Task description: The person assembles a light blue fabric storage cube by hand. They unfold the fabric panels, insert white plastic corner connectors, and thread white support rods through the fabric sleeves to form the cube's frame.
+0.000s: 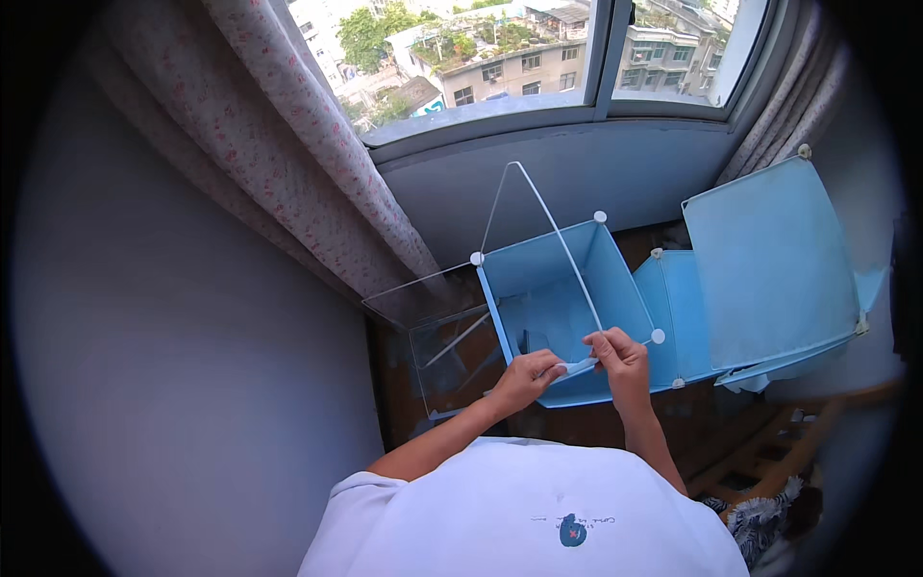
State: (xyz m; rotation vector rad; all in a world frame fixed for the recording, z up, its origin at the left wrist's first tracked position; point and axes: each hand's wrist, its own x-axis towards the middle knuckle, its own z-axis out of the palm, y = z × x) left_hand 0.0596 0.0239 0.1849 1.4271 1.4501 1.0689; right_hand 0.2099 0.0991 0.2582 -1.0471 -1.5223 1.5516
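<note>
In front of me stands a light-blue cube storage unit (620, 279) of plastic panels, with white round connectors (600, 217) at its corners. At its near edge, my left hand (524, 379) is closed in a pinch on a pale-blue panel edge (577, 367). My right hand (621, 360) pinches the same edge a little further right, beside the lower end of a white wire frame (561, 234). This frame rises in a slanted loop over the open cube, its other end at the left connector. My fingers partly hide the panel edge and the frame's end.
A clear panel box (415, 300) adjoins the cube on the left. Further blue panels (769, 264) stand on the right. A floral curtain (279, 144) hangs left, below a window (500, 58). Wooden furniture (769, 452) with a fringed cloth (764, 519) is at lower right.
</note>
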